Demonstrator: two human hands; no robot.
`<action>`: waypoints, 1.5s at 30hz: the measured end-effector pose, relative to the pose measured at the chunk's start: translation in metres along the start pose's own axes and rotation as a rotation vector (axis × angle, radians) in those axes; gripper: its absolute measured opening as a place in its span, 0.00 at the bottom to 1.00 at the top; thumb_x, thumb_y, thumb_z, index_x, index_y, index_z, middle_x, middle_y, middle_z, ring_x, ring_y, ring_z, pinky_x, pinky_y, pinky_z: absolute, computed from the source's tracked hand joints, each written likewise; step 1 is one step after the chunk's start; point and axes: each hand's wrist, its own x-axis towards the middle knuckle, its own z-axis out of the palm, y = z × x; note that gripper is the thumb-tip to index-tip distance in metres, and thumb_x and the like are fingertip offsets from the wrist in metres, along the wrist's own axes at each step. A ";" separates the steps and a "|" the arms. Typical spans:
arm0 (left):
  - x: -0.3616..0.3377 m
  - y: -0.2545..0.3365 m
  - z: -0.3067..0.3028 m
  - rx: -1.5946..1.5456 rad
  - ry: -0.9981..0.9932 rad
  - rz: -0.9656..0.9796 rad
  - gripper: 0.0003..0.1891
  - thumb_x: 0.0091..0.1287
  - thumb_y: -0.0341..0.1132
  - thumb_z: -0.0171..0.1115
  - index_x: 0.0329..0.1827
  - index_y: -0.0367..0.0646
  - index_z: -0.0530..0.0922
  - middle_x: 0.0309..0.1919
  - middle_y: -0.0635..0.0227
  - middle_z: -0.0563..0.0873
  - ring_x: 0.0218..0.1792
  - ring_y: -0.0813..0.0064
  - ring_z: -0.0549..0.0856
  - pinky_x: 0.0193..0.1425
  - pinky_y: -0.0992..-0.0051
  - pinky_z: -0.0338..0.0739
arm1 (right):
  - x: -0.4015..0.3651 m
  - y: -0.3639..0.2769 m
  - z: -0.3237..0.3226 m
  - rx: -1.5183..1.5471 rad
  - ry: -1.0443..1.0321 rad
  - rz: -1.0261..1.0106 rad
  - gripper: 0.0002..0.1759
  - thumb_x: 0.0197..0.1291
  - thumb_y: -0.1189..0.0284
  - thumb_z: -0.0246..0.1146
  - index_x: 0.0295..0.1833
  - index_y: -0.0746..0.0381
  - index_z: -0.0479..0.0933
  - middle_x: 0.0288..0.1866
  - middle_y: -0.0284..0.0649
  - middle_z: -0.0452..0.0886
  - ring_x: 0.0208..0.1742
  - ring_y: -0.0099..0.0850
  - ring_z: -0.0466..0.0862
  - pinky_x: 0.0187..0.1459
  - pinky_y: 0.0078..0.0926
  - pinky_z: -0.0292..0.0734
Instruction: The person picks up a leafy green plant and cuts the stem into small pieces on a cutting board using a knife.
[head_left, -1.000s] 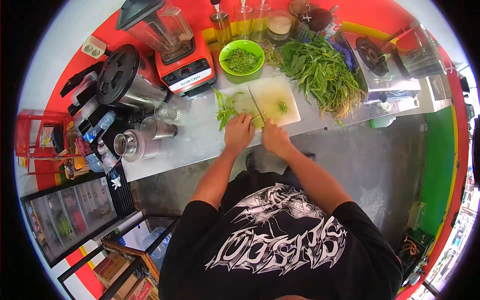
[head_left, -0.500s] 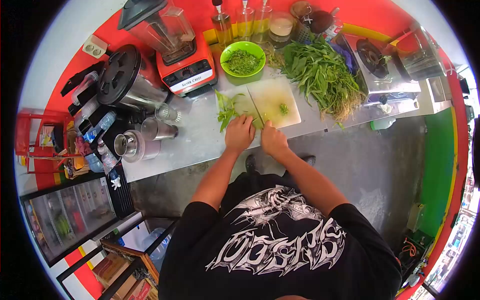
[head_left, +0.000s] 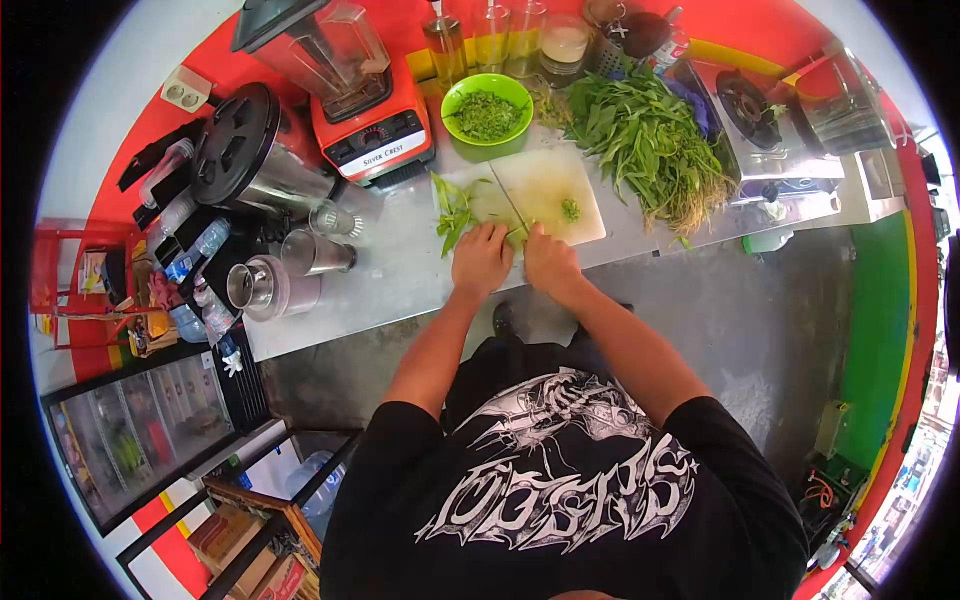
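My left hand (head_left: 482, 260) is closed over green leaves (head_left: 455, 213) at the left part of the white cutting board (head_left: 575, 190). Beside it, my right hand (head_left: 551, 264) grips a knife (head_left: 509, 200), whose thin blade points away from me across the board. A small pile of chopped greens (head_left: 570, 210) lies on the board to the right of the blade. Behind the board stands a lime green bowl (head_left: 487, 150) filled with chopped greens. To the right of the board is a large heap of leafy stems with roots (head_left: 650, 145).
A red blender (head_left: 375, 145) stands behind the left side of the counter. Metal cups (head_left: 318, 252) and a large lidded steel container (head_left: 270, 160) are at the left. Glass bottles (head_left: 445, 45) line the back, and a gas stove (head_left: 780, 160) stands at the right.
My right hand has moved slightly left, closer to my left hand, and the knife has shifted and tilted a little. The view has moved slightly.
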 end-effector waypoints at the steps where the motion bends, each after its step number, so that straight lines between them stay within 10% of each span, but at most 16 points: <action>1: 0.000 -0.001 0.001 -0.008 0.002 -0.001 0.10 0.63 0.34 0.61 0.45 0.43 0.79 0.37 0.59 0.81 0.39 0.53 0.83 0.44 0.55 0.77 | -0.003 -0.001 -0.004 0.014 -0.013 0.005 0.18 0.74 0.63 0.54 0.55 0.68 0.67 0.44 0.62 0.85 0.48 0.61 0.86 0.51 0.56 0.81; 10: -0.001 0.001 -0.002 0.011 -0.050 -0.018 0.09 0.62 0.34 0.62 0.44 0.45 0.77 0.39 0.62 0.81 0.44 0.57 0.82 0.48 0.57 0.77 | 0.000 -0.003 -0.006 -0.167 -0.027 -0.066 0.26 0.66 0.70 0.60 0.63 0.75 0.65 0.45 0.58 0.87 0.47 0.52 0.89 0.46 0.44 0.86; 17: 0.000 0.001 -0.002 -0.001 0.002 -0.002 0.07 0.63 0.33 0.62 0.41 0.43 0.77 0.36 0.59 0.80 0.40 0.55 0.82 0.43 0.55 0.76 | -0.007 -0.005 0.009 0.001 0.002 0.074 0.14 0.67 0.72 0.56 0.53 0.69 0.69 0.42 0.60 0.86 0.48 0.57 0.88 0.49 0.50 0.84; 45: -0.007 0.008 0.007 -0.043 0.114 -0.100 0.07 0.64 0.33 0.61 0.41 0.41 0.77 0.35 0.56 0.81 0.38 0.51 0.82 0.43 0.55 0.75 | -0.002 -0.019 -0.024 -0.201 -0.124 -0.080 0.23 0.58 0.74 0.68 0.56 0.69 0.67 0.47 0.58 0.87 0.51 0.53 0.88 0.52 0.47 0.84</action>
